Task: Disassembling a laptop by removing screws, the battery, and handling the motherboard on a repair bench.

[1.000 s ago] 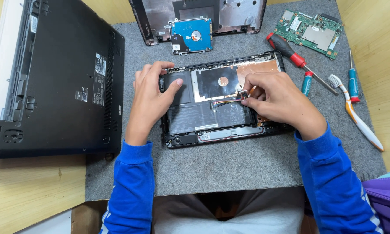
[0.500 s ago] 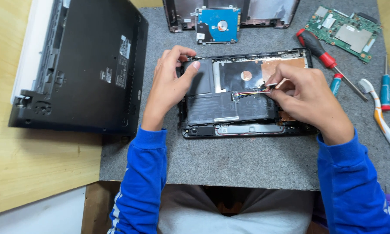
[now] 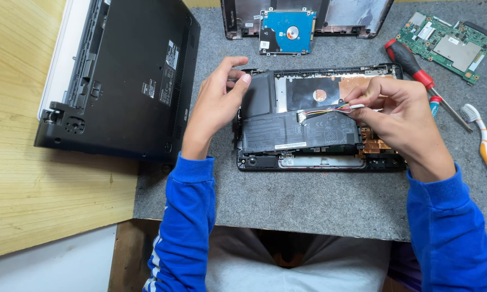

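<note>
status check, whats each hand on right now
Left hand grips top-left corner of opened laptop base. Right hand pinches the coloured battery cable above the battery. Nothing in the way.

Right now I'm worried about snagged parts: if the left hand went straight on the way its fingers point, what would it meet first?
The left hand points right, over the open laptop base. It would likely meet the black battery first, though height above it is unclear.

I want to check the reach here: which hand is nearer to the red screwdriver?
The right hand, just below-left of the red screwdriver. The left hand is far off, across the open laptop base.
</note>
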